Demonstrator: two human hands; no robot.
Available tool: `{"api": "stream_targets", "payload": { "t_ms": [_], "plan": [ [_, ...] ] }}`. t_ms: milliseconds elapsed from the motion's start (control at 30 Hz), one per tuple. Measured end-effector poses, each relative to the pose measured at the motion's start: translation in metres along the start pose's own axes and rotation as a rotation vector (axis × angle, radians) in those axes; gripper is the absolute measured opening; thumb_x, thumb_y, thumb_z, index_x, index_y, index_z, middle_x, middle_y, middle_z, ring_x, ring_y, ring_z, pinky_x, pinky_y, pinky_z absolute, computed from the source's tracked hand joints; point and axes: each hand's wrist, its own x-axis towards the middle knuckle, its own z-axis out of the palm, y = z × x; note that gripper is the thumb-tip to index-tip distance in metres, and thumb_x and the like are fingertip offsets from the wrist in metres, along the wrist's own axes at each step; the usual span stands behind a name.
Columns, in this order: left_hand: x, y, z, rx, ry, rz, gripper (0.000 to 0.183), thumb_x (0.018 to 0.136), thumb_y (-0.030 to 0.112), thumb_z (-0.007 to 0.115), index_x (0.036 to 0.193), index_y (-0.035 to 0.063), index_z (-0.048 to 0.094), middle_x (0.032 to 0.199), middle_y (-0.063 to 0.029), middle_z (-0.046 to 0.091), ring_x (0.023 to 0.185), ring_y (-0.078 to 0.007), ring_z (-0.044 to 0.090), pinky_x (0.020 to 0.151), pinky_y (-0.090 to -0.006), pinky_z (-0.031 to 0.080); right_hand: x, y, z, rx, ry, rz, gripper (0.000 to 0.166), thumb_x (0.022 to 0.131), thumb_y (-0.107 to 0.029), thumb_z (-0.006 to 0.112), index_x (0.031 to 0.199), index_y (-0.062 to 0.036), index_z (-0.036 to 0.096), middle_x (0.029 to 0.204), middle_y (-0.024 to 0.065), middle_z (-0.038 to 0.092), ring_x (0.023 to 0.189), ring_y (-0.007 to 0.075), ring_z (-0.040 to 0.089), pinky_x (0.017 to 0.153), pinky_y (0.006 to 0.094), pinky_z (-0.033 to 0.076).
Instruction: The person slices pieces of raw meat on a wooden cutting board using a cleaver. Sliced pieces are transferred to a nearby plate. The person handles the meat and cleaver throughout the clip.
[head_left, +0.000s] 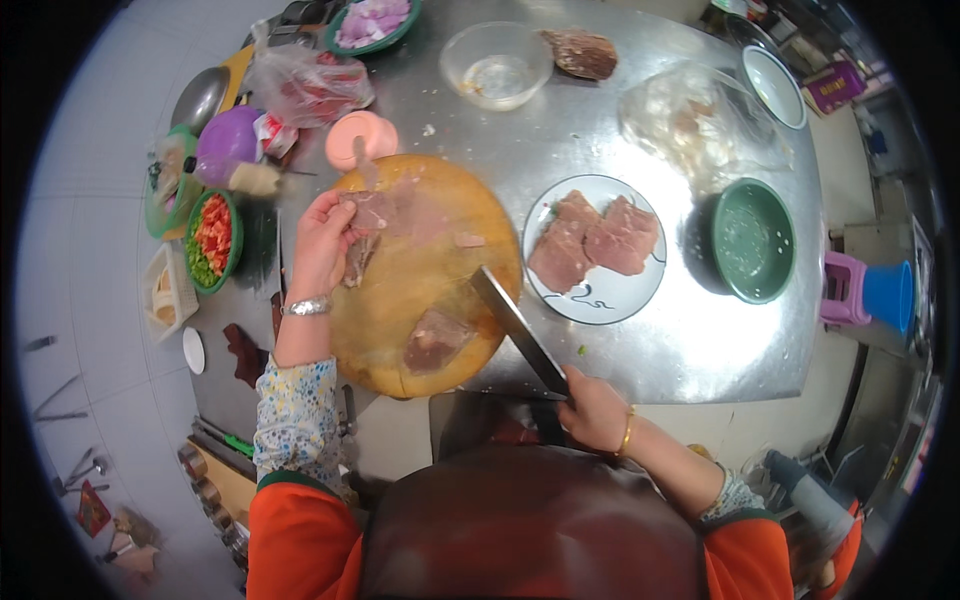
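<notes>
My left hand (319, 236) pinches a thin slice of meat (371, 210) over the upper left of a round wooden chopping board (375, 322). Another dark strip of meat (360, 262) lies by its fingers, partly hidden. A chunk of meat (436, 341) rests near the board's front edge, and a small scrap (469, 240) lies towards its right side. My right hand (596, 409) grips the handle of a kitchen cleaver (521, 326), whose blade tip reaches over the board's right part. To the right, meat slices (622, 232) lie on a white plate (559, 304).
Behind the board stand a pink container (352, 139) and a clear plastic bowl (495, 71), with a brown meat piece (581, 54) beside the bowl. A green bowl (754, 240) and plastic bag (682, 124) are on the right. Chopped vegetables fill a basket (214, 244) at left.
</notes>
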Motion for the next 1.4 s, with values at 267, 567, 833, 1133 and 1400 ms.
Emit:
{"api": "stream_targets", "payload": {
  "t_ms": [267, 567, 833, 1133, 1400],
  "plan": [
    [-0.006, -0.007, 0.144, 0.42, -0.589, -0.053, 0.019, 0.086, 0.001, 0.054, 0.105, 0.003, 0.051, 0.084, -0.0011, 0.061, 0.076, -0.008, 0.058, 0.064, -0.0214, 0.048, 0.0, 0.012, 0.012, -0.154, 0.056, -0.162, 0.037, 0.074, -0.001, 0.053, 0.109, 0.0065, 0.042, 0.091, 0.0266, 0.057, 0.084, 0.0413, 0.058, 0.074, 0.0452, 0.047],
    [-0.018, -0.048, 0.232, 0.846, -0.62, 0.329, 0.038, 0.086, 0.008, 0.055, 0.122, 0.0035, 0.043, 0.104, -0.0056, 0.055, 0.095, -0.0127, 0.054, 0.078, -0.0257, 0.045, 0.002, 0.027, 0.016, -0.109, 0.052, -0.19, 0.035, 0.073, -0.002, 0.056, 0.104, 0.0048, 0.041, 0.09, 0.0261, 0.056, 0.081, 0.0413, 0.059, 0.071, 0.0455, 0.048],
    [-0.08, -0.008, 0.117, 0.642, -0.124, 0.496, 0.015, 0.085, 0.002, 0.052, 0.099, -0.0012, 0.055, 0.102, -0.0123, 0.055, 0.097, -0.025, 0.054, 0.091, -0.0342, 0.041, -0.004, 0.035, 0.004, 0.211, 0.048, -0.322, 0.049, 0.075, -0.001, 0.055, 0.121, 0.0048, 0.04, 0.092, 0.0261, 0.054, 0.084, 0.0414, 0.056, 0.075, 0.045, 0.047],
    [-0.159, -0.071, 0.076, 1.207, -0.007, 0.692, 0.013, 0.08, 0.003, 0.055, 0.092, 0.0026, 0.055, 0.102, -0.0141, 0.053, 0.097, -0.0335, 0.047, 0.086, -0.0417, 0.038, 0.006, 0.022, -0.009, 0.046, -0.003, -0.251, 0.055, 0.073, 0.001, 0.052, 0.126, 0.0033, 0.038, 0.103, 0.0267, 0.055, 0.088, 0.0434, 0.056, 0.076, 0.0457, 0.047],
    [-0.148, -0.094, 0.067, 1.36, 0.001, 0.725, 0.024, 0.08, 0.01, 0.053, 0.103, 0.0016, 0.058, 0.109, -0.015, 0.054, 0.103, -0.0362, 0.046, 0.091, -0.0482, 0.032, 0.003, -0.014, -0.017, -0.112, -0.038, -0.357, 0.057, 0.074, -0.005, 0.056, 0.128, 0.0019, 0.039, 0.115, 0.0215, 0.053, 0.082, 0.0386, 0.06, 0.07, 0.0428, 0.052]
  ]
}}
